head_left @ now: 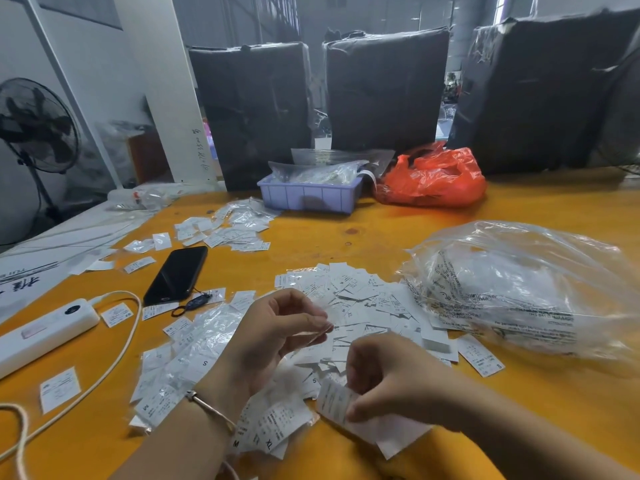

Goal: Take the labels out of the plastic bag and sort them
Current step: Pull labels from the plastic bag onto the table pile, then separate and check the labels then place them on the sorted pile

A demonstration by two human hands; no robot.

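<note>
a stack of labels (349,407) is gripped in the right hand (388,382), a clear sleeve (320,336) pinched by the left hand (277,327); many loose labels (360,299) lie unsorted beside the plastic bag (519,289), judged still part full

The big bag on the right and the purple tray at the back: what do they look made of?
The big bag looks like thin clear plastic film: glossy, crinkled, printed text showing, pale contents visible through it. The purple tray looks like rigid moulded plastic with a matte finish and ribbed walls, though the material cannot be confirmed by sight.
</note>
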